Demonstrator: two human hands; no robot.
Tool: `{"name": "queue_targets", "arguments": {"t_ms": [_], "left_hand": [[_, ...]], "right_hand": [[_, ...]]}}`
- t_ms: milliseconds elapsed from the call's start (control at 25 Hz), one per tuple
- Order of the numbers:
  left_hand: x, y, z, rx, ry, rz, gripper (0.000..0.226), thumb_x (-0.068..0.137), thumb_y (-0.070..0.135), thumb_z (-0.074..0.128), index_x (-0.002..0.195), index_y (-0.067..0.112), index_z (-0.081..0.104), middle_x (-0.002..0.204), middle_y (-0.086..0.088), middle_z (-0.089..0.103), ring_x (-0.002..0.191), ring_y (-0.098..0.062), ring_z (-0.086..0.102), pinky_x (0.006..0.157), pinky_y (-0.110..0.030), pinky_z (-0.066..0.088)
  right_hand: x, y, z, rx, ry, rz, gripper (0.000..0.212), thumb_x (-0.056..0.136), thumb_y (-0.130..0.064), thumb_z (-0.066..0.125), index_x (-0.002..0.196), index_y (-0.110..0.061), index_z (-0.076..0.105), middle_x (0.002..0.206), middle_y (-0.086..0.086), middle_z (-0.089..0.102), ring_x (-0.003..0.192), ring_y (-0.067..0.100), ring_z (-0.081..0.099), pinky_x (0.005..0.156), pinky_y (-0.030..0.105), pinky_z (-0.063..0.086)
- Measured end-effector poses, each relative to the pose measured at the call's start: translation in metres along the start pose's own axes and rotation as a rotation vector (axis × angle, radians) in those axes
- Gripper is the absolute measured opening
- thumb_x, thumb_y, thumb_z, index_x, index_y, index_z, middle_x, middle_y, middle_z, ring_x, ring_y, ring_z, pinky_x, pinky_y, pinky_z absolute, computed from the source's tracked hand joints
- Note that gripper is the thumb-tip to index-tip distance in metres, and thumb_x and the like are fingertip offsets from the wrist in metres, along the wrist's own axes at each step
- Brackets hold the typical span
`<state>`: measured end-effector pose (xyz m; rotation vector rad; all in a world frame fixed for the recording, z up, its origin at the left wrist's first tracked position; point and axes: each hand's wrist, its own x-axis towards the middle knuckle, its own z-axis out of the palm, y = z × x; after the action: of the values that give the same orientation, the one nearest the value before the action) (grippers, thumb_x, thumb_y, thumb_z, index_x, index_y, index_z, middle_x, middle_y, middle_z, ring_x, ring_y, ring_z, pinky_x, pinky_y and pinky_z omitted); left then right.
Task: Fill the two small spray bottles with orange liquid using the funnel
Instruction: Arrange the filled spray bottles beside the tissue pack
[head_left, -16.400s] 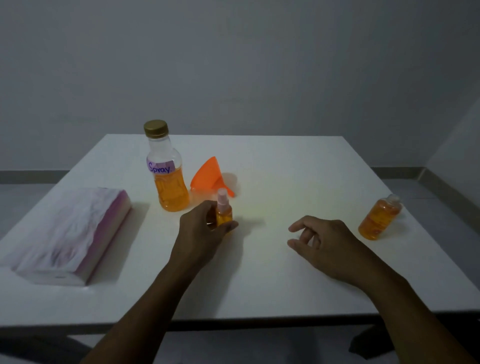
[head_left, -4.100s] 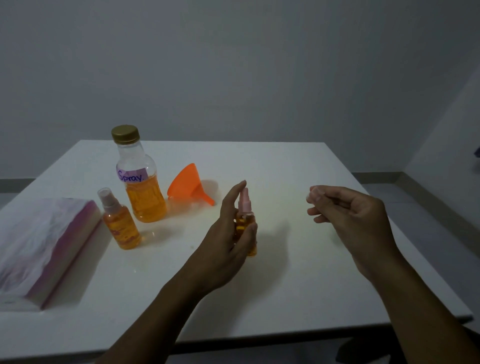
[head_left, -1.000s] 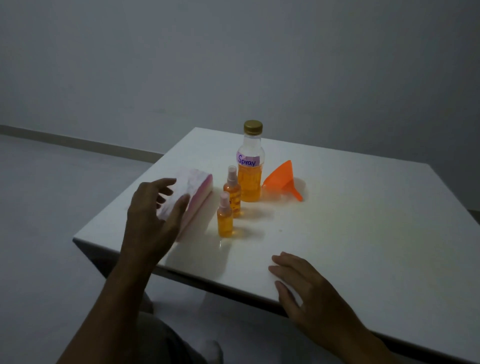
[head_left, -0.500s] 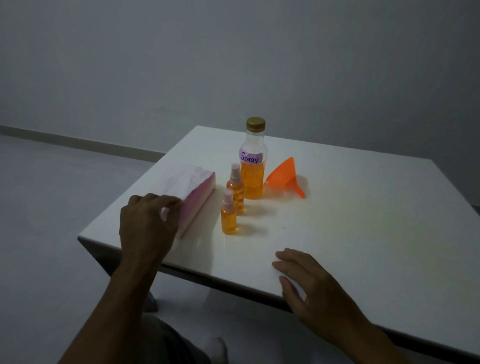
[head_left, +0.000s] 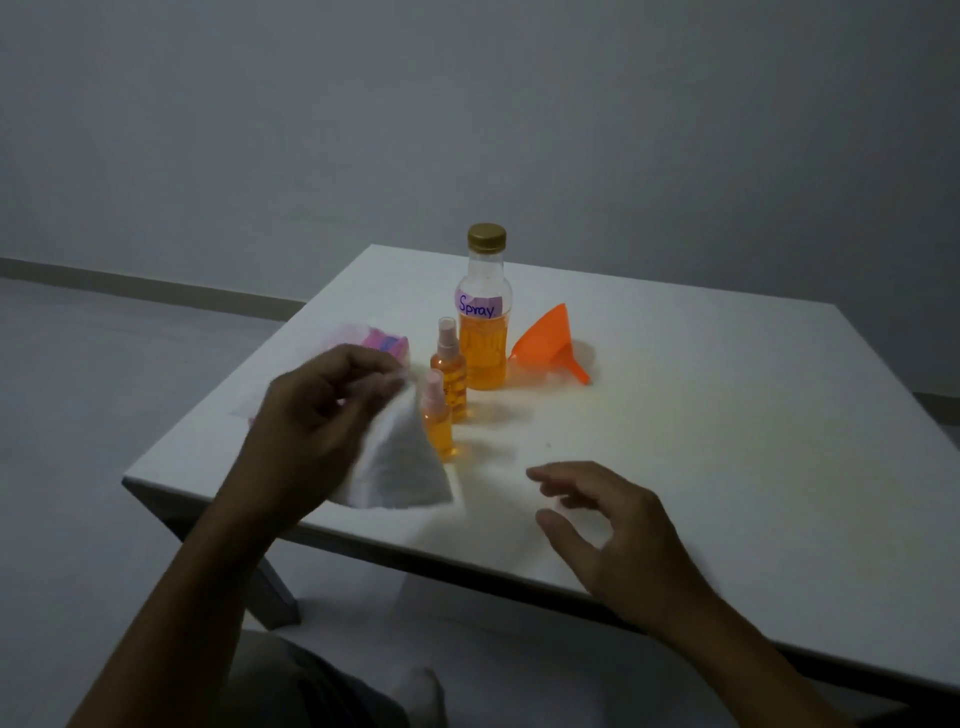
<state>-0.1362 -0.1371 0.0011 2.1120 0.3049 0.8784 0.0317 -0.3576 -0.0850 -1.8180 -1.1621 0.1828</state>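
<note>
Tissue of white paper (head_left: 400, 462) hangs pinched in your left grip (head_left: 322, 415), with the two small, upright, orange-filled plastic spray bottles (head_left: 439, 428) just right of it near the white worktop's (head_left: 701, 415) left edge, while your right grip (head_left: 613, 525), farther off, hovers slack and empty.
</note>
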Motion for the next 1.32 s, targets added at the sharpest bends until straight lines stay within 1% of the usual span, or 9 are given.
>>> {"name": "queue_targets", "arguments": {"t_ms": [240,360,600,720,800,1000,1080,1240,1320], "left_hand": [[0.017,0.005,0.049,-0.344,-0.612,-0.119,0.015,0.089,0.022,0.06,0.098,0.017,0.071,0.097,-0.001,0.071,0.088,-0.02,0.067,0.071,-0.025,0.055],[0.032,-0.004,0.069,-0.376,-0.552,-0.225,0.02,0.086,0.025,0.062,0.101,0.016,0.071,0.097,-0.003,0.071,0.086,-0.021,0.067,0.07,-0.029,0.057],[0.046,-0.036,0.126,0.068,-0.239,-0.153,0.028,0.094,0.015,0.056,0.12,0.025,0.061,0.107,0.004,0.067,0.092,-0.01,0.065,0.076,-0.03,0.059],[0.042,-0.039,0.142,0.194,-0.259,-0.143,0.037,0.097,0.008,0.048,0.131,0.022,0.051,0.13,-0.001,0.058,0.115,-0.015,0.058,0.091,-0.026,0.052],[0.037,-0.041,0.143,0.285,-0.24,-0.162,0.042,0.097,0.009,0.047,0.137,0.022,0.044,0.142,-0.002,0.05,0.126,-0.018,0.051,0.102,-0.033,0.046],[0.003,-0.054,0.137,0.446,-0.277,-0.153,0.058,0.096,0.012,0.048,0.149,0.013,0.024,0.156,-0.009,0.026,0.143,-0.019,0.028,0.113,-0.025,0.018],[-0.01,-0.061,0.137,0.392,-0.35,-0.256,0.06,0.097,0.018,0.046,0.149,0.01,0.018,0.159,-0.008,0.016,0.146,-0.017,0.019,0.108,-0.014,0.005],[-0.019,-0.064,0.144,0.542,-0.299,-0.074,0.053,0.09,0.011,0.06,0.137,-0.003,0.042,0.145,-0.022,0.041,0.132,-0.034,0.044,0.105,-0.042,0.023],[-0.017,-0.062,0.15,0.588,-0.293,-0.054,0.053,0.098,0.029,0.036,0.144,0.001,0.035,0.151,-0.016,0.032,0.14,-0.028,0.032,0.113,-0.042,0.02]], "right_hand": [[0.018,-0.02,-0.031,0.411,-0.466,0.233,0.071,0.08,-0.027,0.081,0.143,-0.037,0.049,0.145,-0.018,0.054,0.135,0.006,0.05,0.112,0.033,0.043],[0.023,-0.018,-0.04,0.528,-0.408,0.443,0.053,0.083,-0.015,0.08,0.131,-0.02,0.061,0.121,0.003,0.074,0.114,0.021,0.069,0.102,0.046,0.054],[0.035,0.012,-0.041,0.162,0.02,0.616,0.042,0.086,-0.022,0.078,0.124,-0.027,0.061,0.104,-0.002,0.073,0.091,0.018,0.071,0.076,0.041,0.064],[0.037,0.021,-0.033,-0.188,0.05,0.5,0.05,0.087,-0.029,0.076,0.132,-0.026,0.056,0.114,-0.006,0.064,0.099,0.011,0.062,0.083,0.026,0.056],[0.036,0.026,-0.031,-0.545,0.073,0.186,0.056,0.089,-0.036,0.071,0.141,-0.025,0.051,0.138,-0.003,0.055,0.125,0.016,0.052,0.104,0.031,0.047],[0.048,0.039,0.0,-0.633,-0.392,-0.108,0.063,0.104,-0.05,0.03,0.161,-0.028,0.012,0.17,-0.01,0.002,0.156,0.008,-0.004,0.127,0.036,0.003],[0.06,0.046,0.018,-0.729,-0.453,-0.113,0.062,0.105,-0.051,0.015,0.162,-0.026,0.008,0.17,-0.008,0.001,0.156,0.009,-0.004,0.128,0.041,0.004],[0.064,0.068,0.0,-0.702,-0.395,-0.09,0.055,0.108,-0.036,0.019,0.16,-0.021,0.017,0.168,-0.005,0.011,0.156,0.008,0.007,0.127,0.031,0.002],[0.056,0.097,-0.034,-0.737,-0.283,-0.035,0.059,0.103,-0.036,0.016,0.158,-0.015,0.025,0.166,0.002,0.02,0.155,0.014,0.017,0.124,0.026,-0.001]]}}
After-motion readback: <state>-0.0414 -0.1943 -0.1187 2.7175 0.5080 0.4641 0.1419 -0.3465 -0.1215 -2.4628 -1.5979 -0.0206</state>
